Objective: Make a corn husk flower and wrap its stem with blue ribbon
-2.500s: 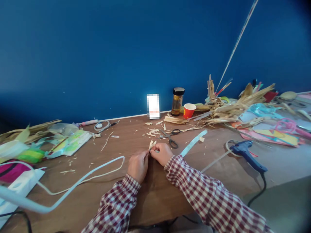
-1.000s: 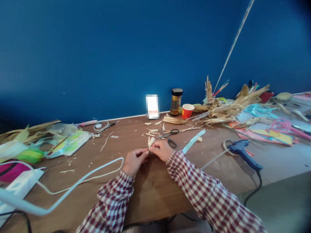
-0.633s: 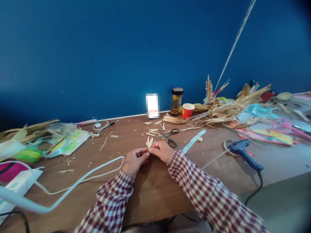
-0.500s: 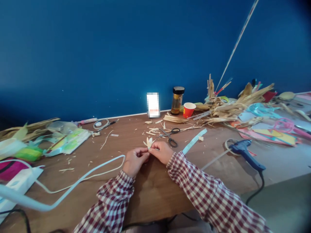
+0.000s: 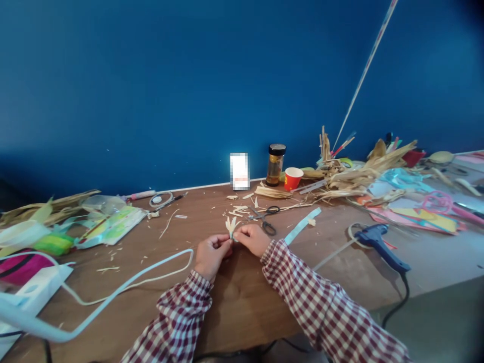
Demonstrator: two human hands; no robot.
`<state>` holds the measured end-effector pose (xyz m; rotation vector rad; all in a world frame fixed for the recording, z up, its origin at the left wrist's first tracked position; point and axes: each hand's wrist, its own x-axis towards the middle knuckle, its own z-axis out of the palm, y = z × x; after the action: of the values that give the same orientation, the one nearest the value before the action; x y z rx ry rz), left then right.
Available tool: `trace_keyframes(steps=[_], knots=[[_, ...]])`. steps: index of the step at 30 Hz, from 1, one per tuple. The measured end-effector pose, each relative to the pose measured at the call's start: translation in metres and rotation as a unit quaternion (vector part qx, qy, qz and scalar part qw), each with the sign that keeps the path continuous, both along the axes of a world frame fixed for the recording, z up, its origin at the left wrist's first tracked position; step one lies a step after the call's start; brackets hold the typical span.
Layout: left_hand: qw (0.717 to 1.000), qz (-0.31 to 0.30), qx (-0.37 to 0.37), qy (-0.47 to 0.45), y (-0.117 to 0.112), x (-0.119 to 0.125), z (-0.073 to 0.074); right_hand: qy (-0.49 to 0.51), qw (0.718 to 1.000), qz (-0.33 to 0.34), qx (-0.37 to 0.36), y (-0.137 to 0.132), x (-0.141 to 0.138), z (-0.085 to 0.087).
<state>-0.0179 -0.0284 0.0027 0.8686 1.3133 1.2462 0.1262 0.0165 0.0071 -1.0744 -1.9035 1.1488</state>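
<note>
Head view: a cream flower-shaped piece (image 5: pixel 231 223) made of thin, papery, husk-like strips is held roughly upright over the brown wood-grain table (image 5: pixel 245 317), petals fanned out above the grip. Its base is pinched between thumb and finger of the left hand (image 5: pixel 209 256) on one side and of the right hand (image 5: pixel 252 239) on the other; both sets of fingertips nearly meet there. A hint of pale blue-green is seen at the base, too small to make out. Whatever is below is hidden by the fingers.

Handling, as judged: very light, dry, fairly stiff but brittle. Not slippery, but slim enough to be twisted by accident. Petal tips are probably fragile and could be split if squeezed. Best gripped low at the gathered base, lightly, with the petals left untouched.

Around the grip: cream husk scraps (image 5: pixel 239 209) are scattered just beyond it. Black-handled metal scissors (image 5: pixel 263 217) are laid beyond and to the right. A flat pale blue strip (image 5: pixel 302 226) is placed further right, and a dark blue glue gun (image 5: pixel 382 245) is parked well right. A glossy white cable (image 5: pixel 116 295) is looped left of the grip.
</note>
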Motion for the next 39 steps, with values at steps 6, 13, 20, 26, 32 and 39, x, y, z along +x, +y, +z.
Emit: trace_keyframes(steps=[6,13,20,26,32,39], knots=[[1.0,-0.027,0.005,-0.001,0.001,-0.001,0.003,0.011,0.999,-0.029,-0.02,-0.001,-0.002,0.002],[0.995,-0.03,-0.049,-0.085,0.002,-0.003,0.01,0.051,0.997,-0.007,-0.061,0.004,0.003,0.003],[0.995,-0.016,-0.05,-0.083,0.002,-0.002,0.011,0.025,0.999,-0.005,-0.035,-0.001,-0.001,0.001],[0.994,-0.004,-0.057,-0.098,0.004,-0.003,0.011,0.027,0.999,0.019,-0.036,-0.001,0.0,0.002],[0.999,0.01,-0.029,-0.045,0.003,-0.001,0.006,0.039,0.997,0.023,-0.067,0.0,0.001,0.002],[0.994,-0.002,0.06,0.088,0.003,-0.005,-0.003,0.065,0.996,0.015,-0.065,-0.004,-0.002,0.006]])
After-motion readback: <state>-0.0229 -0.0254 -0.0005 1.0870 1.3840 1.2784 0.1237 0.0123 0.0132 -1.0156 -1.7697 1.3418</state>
